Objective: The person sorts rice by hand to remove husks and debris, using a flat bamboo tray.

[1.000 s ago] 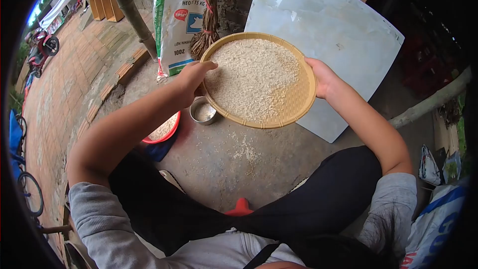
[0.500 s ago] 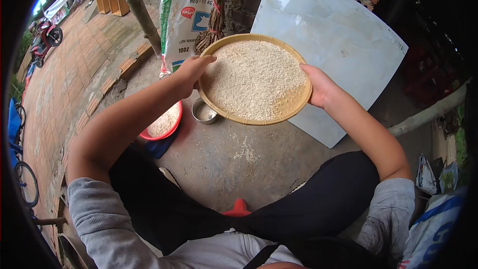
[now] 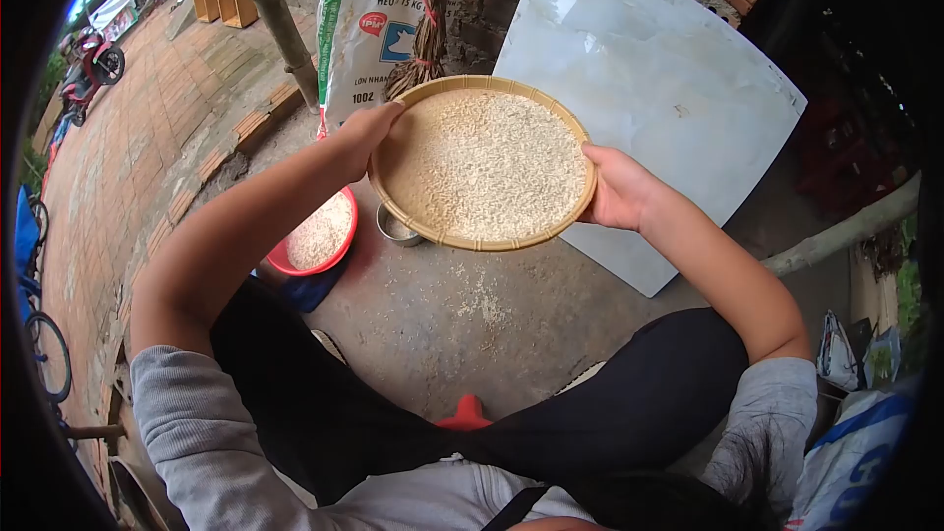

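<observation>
- The person sat with both arms stretched forward, holding a round woven tray in the air above the concrete floor.
- The left hand was clamped on the tray's left rim, its fingers close together and curled over the edge.
- The right hand gripped the tray's right rim, directly across from the left hand. Its thumb lay on top of the rim; the other fingers were under the tray and hidden.
- Rice lay spread across most of the tray, thinner toward its left side, where bare weave showed.
- A small metal cup stood on the floor below the tray's near-left edge, partly covered by it.
- A red bowl with more rice in it sat to the left of the tray, just beside the cup.
- Scattered grains lay on the floor just nearer the person than the tray.
- Beyond the tray's far edge a printed feed sack stood upright, with a bundle of dry stalks hanging in front of it.
- A pale flat board leaned behind and to the right of the tray.
- A red plastic piece showed between the person's knees, well nearer than the tray.
</observation>
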A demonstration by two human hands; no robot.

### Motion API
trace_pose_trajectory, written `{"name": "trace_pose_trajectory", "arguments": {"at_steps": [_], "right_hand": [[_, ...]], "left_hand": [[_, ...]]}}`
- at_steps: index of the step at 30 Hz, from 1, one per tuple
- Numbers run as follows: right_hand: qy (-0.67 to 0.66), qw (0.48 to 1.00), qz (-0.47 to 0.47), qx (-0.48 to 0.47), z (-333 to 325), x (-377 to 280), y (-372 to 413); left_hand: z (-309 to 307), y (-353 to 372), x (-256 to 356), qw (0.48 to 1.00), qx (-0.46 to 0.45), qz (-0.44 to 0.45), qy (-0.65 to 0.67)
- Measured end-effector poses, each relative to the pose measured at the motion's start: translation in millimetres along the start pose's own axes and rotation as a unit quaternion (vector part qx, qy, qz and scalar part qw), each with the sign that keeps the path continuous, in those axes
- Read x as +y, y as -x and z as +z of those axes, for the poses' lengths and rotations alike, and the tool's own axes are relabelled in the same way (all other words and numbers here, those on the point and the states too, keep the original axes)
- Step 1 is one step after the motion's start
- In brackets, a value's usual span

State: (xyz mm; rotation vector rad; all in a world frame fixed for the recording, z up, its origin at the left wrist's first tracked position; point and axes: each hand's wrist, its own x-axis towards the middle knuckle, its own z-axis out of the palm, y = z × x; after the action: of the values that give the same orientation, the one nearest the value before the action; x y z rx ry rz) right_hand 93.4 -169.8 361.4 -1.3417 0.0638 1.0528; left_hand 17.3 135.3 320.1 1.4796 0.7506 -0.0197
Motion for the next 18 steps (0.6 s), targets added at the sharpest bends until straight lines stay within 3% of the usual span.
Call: {"name": "trace_pose_trajectory", "arguments": {"at_steps": [3, 5, 6, 7, 8, 11, 13, 15, 17, 18], "right_hand": [[0.028, 0.999, -0.014, -0.019, 0, -4, 3], [0.010, 0.999, -0.040, -0.019, -29, -11, -16], [-0.045, 0.998, -0.024, -0.020, -51, -15, -31], [-0.097, 0.995, -0.010, -0.021, -55, -19, -33], [-0.083, 0.996, -0.016, 0.022, -58, -14, -33], [-0.070, 0.996, -0.057, -0.003, -34, -1, -29], [-0.016, 0.999, -0.031, -0.008, -4, 1, -9], [0.029, 0.999, -0.011, -0.010, -2, -4, -3], [0.011, 0.998, -0.063, 0.015, -19, -12, -16], [-0.071, 0.996, -0.049, -0.015, -53, -14, -43]], "left_hand": [[-9, -21, -18, 0.999, -0.015, -0.013, 0.028], [16, 14, -21, 0.998, 0.041, -0.015, -0.055], [37, 37, -18, 0.999, 0.017, 0.020, 0.037], [40, 42, -18, 0.998, -0.007, 0.020, -0.052], [45, 46, -17, 0.998, -0.008, 0.029, -0.052], [28, 28, -9, 0.999, 0.004, 0.015, -0.030], [-1, 5, 2, 0.999, -0.029, -0.014, -0.022], [-4, 10, -1, 0.999, -0.033, 0.016, 0.036], [15, 21, -12, 0.999, 0.003, 0.038, 0.025], [24, 32, -8, 0.999, -0.006, 0.013, -0.051]]}}
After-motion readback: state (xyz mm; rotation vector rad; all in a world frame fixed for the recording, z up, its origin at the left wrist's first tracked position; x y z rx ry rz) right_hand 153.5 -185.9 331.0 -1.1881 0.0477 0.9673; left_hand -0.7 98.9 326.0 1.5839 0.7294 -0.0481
